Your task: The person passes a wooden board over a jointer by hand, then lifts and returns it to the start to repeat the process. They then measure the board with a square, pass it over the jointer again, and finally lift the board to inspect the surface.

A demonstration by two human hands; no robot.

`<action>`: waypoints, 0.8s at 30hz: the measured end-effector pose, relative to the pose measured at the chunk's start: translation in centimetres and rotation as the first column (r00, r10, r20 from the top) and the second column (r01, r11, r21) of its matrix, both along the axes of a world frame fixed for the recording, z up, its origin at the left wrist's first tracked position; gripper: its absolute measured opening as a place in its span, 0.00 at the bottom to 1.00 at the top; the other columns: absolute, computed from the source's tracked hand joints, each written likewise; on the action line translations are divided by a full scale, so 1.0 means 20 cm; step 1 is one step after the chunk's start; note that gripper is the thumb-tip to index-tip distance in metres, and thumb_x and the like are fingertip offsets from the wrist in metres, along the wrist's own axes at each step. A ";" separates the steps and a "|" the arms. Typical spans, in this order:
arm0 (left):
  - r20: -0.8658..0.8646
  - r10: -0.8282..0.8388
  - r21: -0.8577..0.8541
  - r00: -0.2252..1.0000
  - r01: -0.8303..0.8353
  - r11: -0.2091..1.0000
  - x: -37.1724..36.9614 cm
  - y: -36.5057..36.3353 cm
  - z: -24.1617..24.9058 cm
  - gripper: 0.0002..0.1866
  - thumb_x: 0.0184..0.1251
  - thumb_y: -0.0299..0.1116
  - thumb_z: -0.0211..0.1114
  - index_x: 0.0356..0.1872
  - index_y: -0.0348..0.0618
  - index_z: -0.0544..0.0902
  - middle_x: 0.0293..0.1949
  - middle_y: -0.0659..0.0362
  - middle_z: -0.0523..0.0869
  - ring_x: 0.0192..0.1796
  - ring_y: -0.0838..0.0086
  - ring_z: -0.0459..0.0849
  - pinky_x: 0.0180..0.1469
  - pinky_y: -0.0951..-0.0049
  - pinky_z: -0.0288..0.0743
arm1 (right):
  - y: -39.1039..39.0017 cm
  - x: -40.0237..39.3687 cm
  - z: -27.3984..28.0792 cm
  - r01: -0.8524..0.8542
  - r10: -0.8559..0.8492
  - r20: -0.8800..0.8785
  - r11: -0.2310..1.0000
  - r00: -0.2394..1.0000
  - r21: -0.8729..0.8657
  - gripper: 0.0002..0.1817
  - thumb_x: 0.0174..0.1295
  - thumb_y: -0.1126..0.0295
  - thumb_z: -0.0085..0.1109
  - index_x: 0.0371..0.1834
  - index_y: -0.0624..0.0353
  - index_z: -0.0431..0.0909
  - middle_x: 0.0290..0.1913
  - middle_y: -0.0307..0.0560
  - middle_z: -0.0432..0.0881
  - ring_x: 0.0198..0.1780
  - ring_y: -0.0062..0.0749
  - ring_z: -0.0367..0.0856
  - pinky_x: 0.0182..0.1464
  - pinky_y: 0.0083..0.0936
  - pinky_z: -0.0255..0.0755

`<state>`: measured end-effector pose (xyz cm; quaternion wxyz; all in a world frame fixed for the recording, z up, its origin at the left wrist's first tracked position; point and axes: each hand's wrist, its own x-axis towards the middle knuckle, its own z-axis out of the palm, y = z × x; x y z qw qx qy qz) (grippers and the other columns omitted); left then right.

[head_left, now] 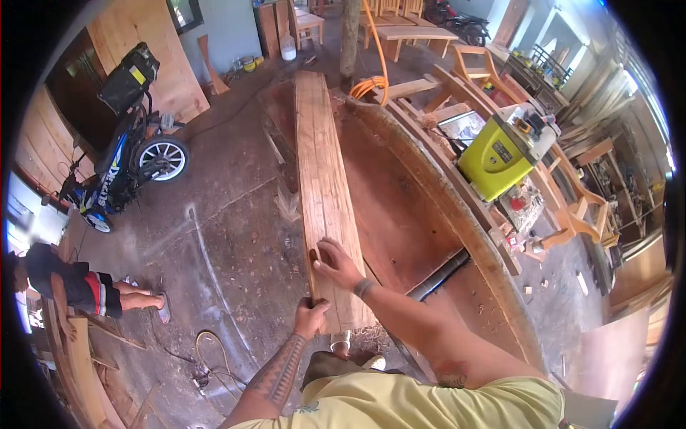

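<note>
A long, thick wooden plank (325, 186) with visible grain and a dark crack stretches away from my body, lying along the edge of a large trough-like wooden piece. My left hand (311, 317) is closed at the near left edge of the plank, thumb on top, with some of its fingers hidden. On the plank's upper face, a little farther up, rests my right hand (338, 266), its fingers bent and parted from the thumb. It appears to hold nothing.
The trough-like wooden piece (389, 182) curves along the right. Beyond it, a yellow-green machine (496, 157) stands on beams among shavings. A motorbike (118, 161) is parked at left. Another person (75, 286) bends over boards (89, 375). A hose (214, 350) lies on the floor.
</note>
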<state>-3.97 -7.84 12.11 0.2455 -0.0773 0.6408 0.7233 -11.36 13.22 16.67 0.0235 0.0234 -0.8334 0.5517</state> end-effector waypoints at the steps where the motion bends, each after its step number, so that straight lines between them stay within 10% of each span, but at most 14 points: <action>1: -0.028 -0.021 -0.119 0.999 0.017 0.993 0.01 0.01 0.04 0.27 0.67 0.41 0.84 0.52 0.28 0.84 0.43 0.51 0.92 0.37 0.72 0.89 0.39 0.67 0.82 | -0.01 0.08 0.04 -0.011 0.011 -0.002 1.000 1.000 0.023 0.36 0.81 0.52 0.67 0.84 0.62 0.71 0.90 0.60 0.61 0.89 0.53 0.64 0.88 0.42 0.61; 6: -0.228 -0.103 -0.585 0.968 -0.051 0.809 0.22 0.13 0.43 0.34 0.54 0.42 0.87 0.53 0.24 0.83 0.47 0.38 0.93 0.49 0.51 0.96 0.52 0.54 0.88 | 0.00 0.33 0.09 -0.007 0.048 0.144 0.962 0.988 -0.274 0.46 0.86 0.56 0.63 0.95 0.67 0.49 0.96 0.59 0.47 0.96 0.43 0.42 0.93 0.37 0.47; 7: -0.288 -0.162 -0.652 0.944 -0.069 0.755 0.29 0.18 0.51 0.35 0.54 0.42 0.87 0.53 0.23 0.84 0.47 0.37 0.93 0.50 0.48 0.96 0.53 0.53 0.88 | -0.01 0.38 0.18 0.101 -0.020 0.201 0.911 0.979 -0.400 0.51 0.82 0.55 0.68 0.94 0.69 0.48 0.94 0.62 0.52 0.95 0.45 0.50 0.92 0.37 0.52; 10: -0.490 -0.352 -0.587 0.798 -0.004 0.810 0.41 0.38 0.54 0.37 0.54 0.40 0.89 0.58 0.25 0.82 0.49 0.36 0.93 0.53 0.42 0.94 0.58 0.50 0.86 | 0.06 0.48 0.46 0.266 -0.228 0.271 0.957 0.935 -0.115 0.59 0.66 0.50 0.82 0.89 0.74 0.56 0.75 0.70 0.81 0.77 0.55 0.82 0.78 0.41 0.74; 11: -0.569 -0.488 -0.604 0.661 0.067 0.794 0.40 0.45 0.52 0.40 0.56 0.40 0.88 0.63 0.25 0.78 0.50 0.37 0.92 0.54 0.43 0.93 0.60 0.50 0.85 | 0.08 0.50 0.46 0.301 -0.292 0.245 0.954 0.924 0.003 0.59 0.64 0.51 0.84 0.87 0.74 0.57 0.73 0.71 0.83 0.74 0.58 0.83 0.76 0.43 0.76; 13: -0.709 -0.162 -0.325 0.687 -0.113 0.939 0.52 0.58 0.46 0.49 0.58 0.38 0.86 0.74 0.29 0.66 0.58 0.38 0.88 0.59 0.42 0.90 0.64 0.48 0.82 | 0.12 0.52 0.41 0.359 -0.403 0.172 0.903 0.899 0.235 0.59 0.59 0.53 0.86 0.85 0.74 0.59 0.68 0.72 0.85 0.69 0.62 0.87 0.71 0.47 0.80; 17: -0.703 -0.205 -0.339 0.681 -0.069 0.938 0.52 0.72 0.39 0.59 0.61 0.38 0.85 0.82 0.24 0.52 0.71 0.29 0.75 0.75 0.37 0.78 0.75 0.46 0.75 | 0.24 0.57 0.45 0.347 -0.419 0.237 0.891 0.876 0.293 0.45 0.56 0.57 0.83 0.70 0.72 0.68 0.64 0.76 0.85 0.68 0.67 0.86 0.71 0.48 0.80; 23: -0.594 -0.200 -0.301 0.780 0.016 0.954 0.50 0.68 0.37 0.62 0.65 0.41 0.83 0.85 0.23 0.47 0.73 0.29 0.73 0.77 0.38 0.77 0.79 0.46 0.73 | 0.22 0.52 0.31 0.354 -0.420 0.109 0.857 0.901 0.374 0.46 0.56 0.60 0.78 0.73 0.74 0.66 0.65 0.79 0.84 0.66 0.73 0.86 0.71 0.53 0.80; 24: -0.495 -0.052 0.021 0.867 0.072 0.997 0.50 0.65 0.48 0.62 0.66 0.40 0.83 0.85 0.23 0.46 0.74 0.29 0.72 0.78 0.38 0.76 0.79 0.46 0.72 | 0.21 0.51 0.30 0.351 -0.423 0.109 0.849 0.899 0.394 0.46 0.56 0.59 0.78 0.73 0.74 0.65 0.65 0.79 0.84 0.66 0.74 0.86 0.71 0.53 0.79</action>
